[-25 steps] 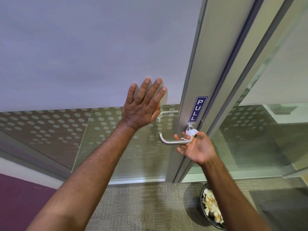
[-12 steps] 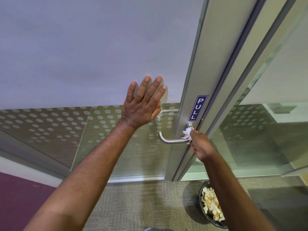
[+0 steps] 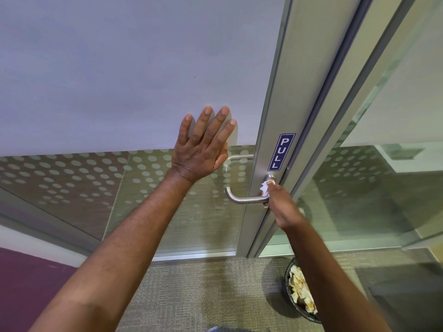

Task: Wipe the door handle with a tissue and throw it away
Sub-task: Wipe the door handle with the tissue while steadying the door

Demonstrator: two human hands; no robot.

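Observation:
A brushed-metal lever door handle (image 3: 242,199) sticks out from the grey door frame under a blue PULL sign (image 3: 281,152). My right hand (image 3: 281,204) grips the handle's base end, pressing a small crumpled white tissue (image 3: 264,187) against it; most of the tissue is hidden under my fingers. My left hand (image 3: 203,149) lies flat with fingers spread on the frosted glass door (image 3: 119,80), left of the handle. A black waste bin (image 3: 300,295) with crumpled paper stands on the carpet below my right forearm.
A second handle (image 3: 237,158) shows through the glass behind the door. A glass side panel (image 3: 359,188) with a dotted pattern stands to the right of the frame. Grey carpet (image 3: 203,295) covers the floor; a purple surface (image 3: 28,283) lies at lower left.
My right hand turned from palm-up under the handle's end to closed over its base with the tissue. My left hand has stayed flat on the door.

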